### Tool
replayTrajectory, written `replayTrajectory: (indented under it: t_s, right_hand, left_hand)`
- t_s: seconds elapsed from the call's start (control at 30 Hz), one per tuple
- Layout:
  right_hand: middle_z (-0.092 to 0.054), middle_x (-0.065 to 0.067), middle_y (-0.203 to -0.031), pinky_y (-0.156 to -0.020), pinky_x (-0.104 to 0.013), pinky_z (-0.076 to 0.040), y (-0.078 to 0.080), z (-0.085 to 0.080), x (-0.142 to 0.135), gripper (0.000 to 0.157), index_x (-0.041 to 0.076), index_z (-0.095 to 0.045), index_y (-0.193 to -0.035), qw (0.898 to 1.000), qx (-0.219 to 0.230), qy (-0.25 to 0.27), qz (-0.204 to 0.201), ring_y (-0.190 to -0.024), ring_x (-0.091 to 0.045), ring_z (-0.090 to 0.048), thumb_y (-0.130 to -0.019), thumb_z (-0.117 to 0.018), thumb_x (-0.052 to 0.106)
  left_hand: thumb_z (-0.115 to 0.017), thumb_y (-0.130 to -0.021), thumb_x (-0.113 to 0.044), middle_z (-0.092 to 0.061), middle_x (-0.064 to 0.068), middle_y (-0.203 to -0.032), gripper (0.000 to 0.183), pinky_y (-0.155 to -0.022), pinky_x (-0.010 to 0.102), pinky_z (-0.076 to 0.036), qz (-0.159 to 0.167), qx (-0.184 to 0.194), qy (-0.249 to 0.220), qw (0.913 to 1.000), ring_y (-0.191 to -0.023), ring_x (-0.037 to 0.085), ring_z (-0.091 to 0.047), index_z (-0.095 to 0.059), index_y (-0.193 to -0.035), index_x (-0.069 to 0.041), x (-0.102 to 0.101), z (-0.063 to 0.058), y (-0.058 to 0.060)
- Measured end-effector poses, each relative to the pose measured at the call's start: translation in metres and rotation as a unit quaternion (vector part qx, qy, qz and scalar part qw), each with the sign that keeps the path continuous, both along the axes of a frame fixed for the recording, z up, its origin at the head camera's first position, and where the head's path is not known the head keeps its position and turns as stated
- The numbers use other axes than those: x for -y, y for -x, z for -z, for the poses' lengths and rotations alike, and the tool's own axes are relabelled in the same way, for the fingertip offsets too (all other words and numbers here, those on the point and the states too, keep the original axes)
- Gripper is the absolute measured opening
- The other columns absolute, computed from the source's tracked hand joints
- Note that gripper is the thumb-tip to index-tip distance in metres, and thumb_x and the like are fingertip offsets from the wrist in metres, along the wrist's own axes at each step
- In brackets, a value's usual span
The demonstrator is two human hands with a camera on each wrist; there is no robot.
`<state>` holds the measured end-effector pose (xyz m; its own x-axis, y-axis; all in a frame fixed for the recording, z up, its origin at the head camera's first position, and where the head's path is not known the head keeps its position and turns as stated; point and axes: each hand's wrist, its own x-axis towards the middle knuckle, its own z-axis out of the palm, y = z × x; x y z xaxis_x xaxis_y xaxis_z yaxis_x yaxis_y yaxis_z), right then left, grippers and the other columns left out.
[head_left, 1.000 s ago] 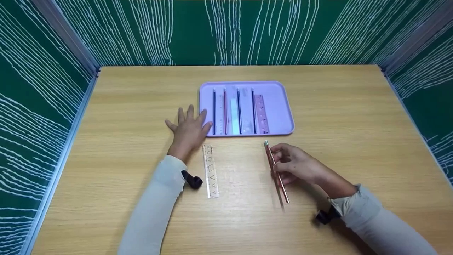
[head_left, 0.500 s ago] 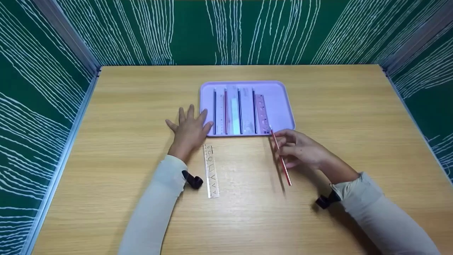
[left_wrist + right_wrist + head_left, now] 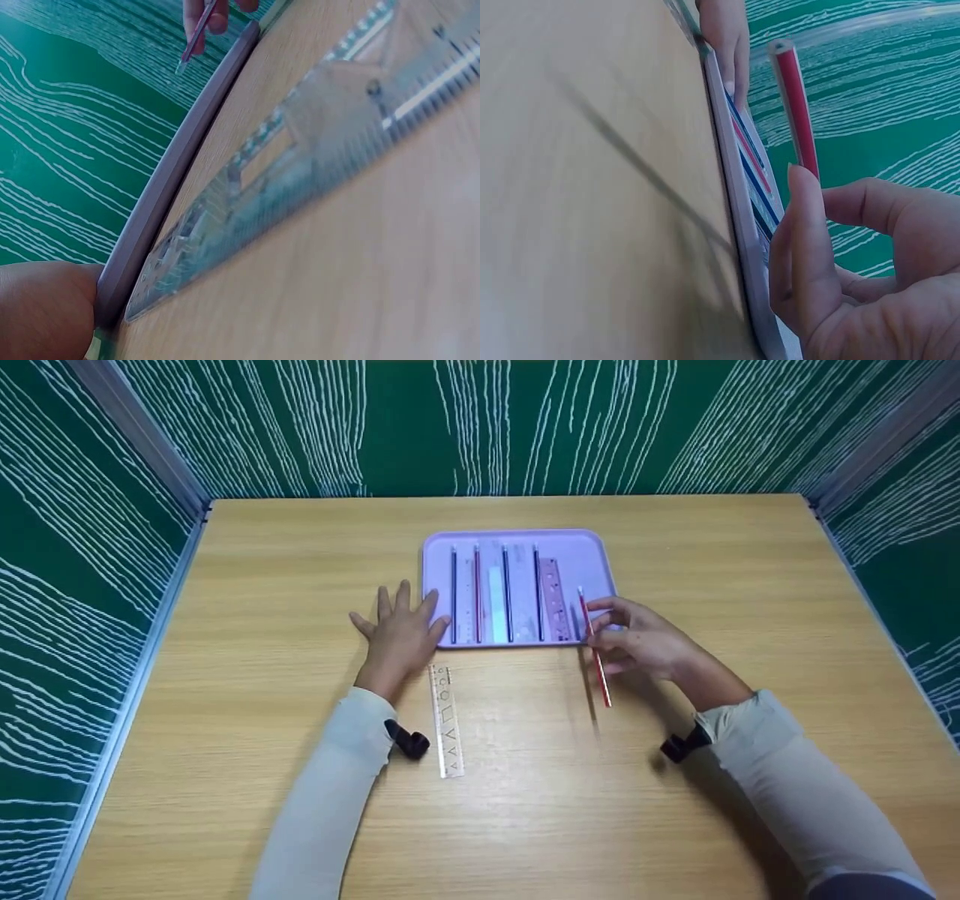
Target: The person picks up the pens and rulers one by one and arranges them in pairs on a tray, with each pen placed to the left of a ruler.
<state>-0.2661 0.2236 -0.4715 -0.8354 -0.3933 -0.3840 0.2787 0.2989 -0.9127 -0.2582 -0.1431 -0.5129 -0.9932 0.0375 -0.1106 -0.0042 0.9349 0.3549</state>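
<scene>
My right hand (image 3: 637, 637) pinches a red pencil (image 3: 601, 675) between thumb and fingers, over the near right edge of the purple tray (image 3: 596, 559). In the right wrist view the red pencil (image 3: 798, 105) stands up past the thumb, its blunt end toward the camera. My left hand (image 3: 401, 637) lies with fingers spread at the tray's left near corner. On the tray, dark pencils (image 3: 454, 596) and a red pencil (image 3: 478, 596) lie in a row with rulers between them. A pink ruler (image 3: 555, 600) is rightmost in that row.
A clear stencil ruler (image 3: 448, 724) lies on the wooden table (image 3: 517, 825) in front of the tray, beside the left forearm. Green walls with white lines (image 3: 405, 427) enclose the table at the back and sides.
My right hand has carried the red pencil away from me, from the table in front of the tray to over its near right edge. The left hand has stayed put.
</scene>
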Motion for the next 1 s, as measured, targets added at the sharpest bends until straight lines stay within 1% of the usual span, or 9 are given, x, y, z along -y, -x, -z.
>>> replayTrajectory:
  t_s: [0.1,0.33,0.53,0.63,0.83,1.0]
  right_hand:
    - [-0.050,-0.008,-0.117,-0.069,-0.033,-0.062,0.008,-0.002,0.001,0.063,0.007,-0.034,-0.152,1.000,-0.003,-0.003,0.006,-0.090,-0.018,-0.065,-0.095,-0.060,0.001]
    - [-0.048,-0.006,-0.118,-0.072,-0.034,-0.062,0.027,-0.006,0.006,0.060,0.012,-0.037,-0.150,0.999,0.006,-0.006,0.037,-0.097,-0.023,-0.064,-0.097,-0.063,0.002]
    - [-0.047,-0.005,-0.116,-0.069,-0.032,-0.063,0.039,-0.010,0.011,0.062,0.011,-0.034,-0.153,0.999,-0.003,-0.009,0.035,-0.089,-0.017,-0.063,-0.098,-0.062,0.003]
    - [-0.047,-0.006,-0.119,-0.070,-0.032,-0.063,0.046,-0.010,0.013,0.063,0.012,-0.034,-0.155,0.999,-0.007,-0.011,0.037,-0.094,-0.018,-0.061,-0.098,-0.061,0.003]
    - [-0.048,-0.007,-0.124,-0.078,-0.034,-0.063,0.058,-0.011,0.016,0.063,0.015,-0.036,-0.156,0.999,-0.010,-0.026,0.046,-0.108,-0.025,-0.059,-0.099,-0.062,0.006]
    - [-0.049,-0.005,-0.126,-0.082,-0.035,-0.062,0.067,-0.012,0.018,0.063,0.019,-0.037,-0.157,0.998,-0.010,-0.043,0.055,-0.112,-0.025,-0.058,-0.100,-0.062,0.009]
  left_hand:
    - [-0.036,-0.104,-0.062,-0.009,0.014,-0.173,0.063,-0.103,0.090,0.010,-0.002,0.005,0.002,1.0000,-0.156,0.050,0.005,-0.030,-0.161,-0.035,0.000,-0.001,0.000]
    - [-0.036,-0.104,-0.062,-0.009,0.014,-0.173,0.063,-0.103,0.090,0.010,-0.003,0.005,0.001,1.0000,-0.156,0.050,0.005,-0.031,-0.161,-0.035,0.001,0.000,0.000]
    - [-0.036,-0.104,-0.061,-0.010,0.016,-0.172,0.063,-0.102,0.090,0.009,0.002,0.002,-0.002,1.0000,-0.156,0.050,0.005,-0.032,-0.161,-0.033,0.000,0.001,0.000]
    - [-0.036,-0.104,-0.062,-0.010,0.016,-0.172,0.064,-0.102,0.090,0.010,0.003,0.001,0.002,1.0000,-0.156,0.050,0.005,-0.031,-0.161,-0.034,0.000,0.000,0.000]
    - [-0.036,-0.104,-0.062,-0.010,0.015,-0.172,0.064,-0.103,0.090,0.010,0.001,-0.004,0.000,1.0000,-0.156,0.050,0.004,-0.031,-0.161,-0.034,0.000,0.000,0.000]
    - [-0.036,-0.104,-0.062,-0.009,0.015,-0.173,0.064,-0.103,0.089,0.011,0.000,-0.002,-0.004,1.0000,-0.157,0.049,0.005,-0.031,-0.161,-0.034,0.000,-0.001,0.000]
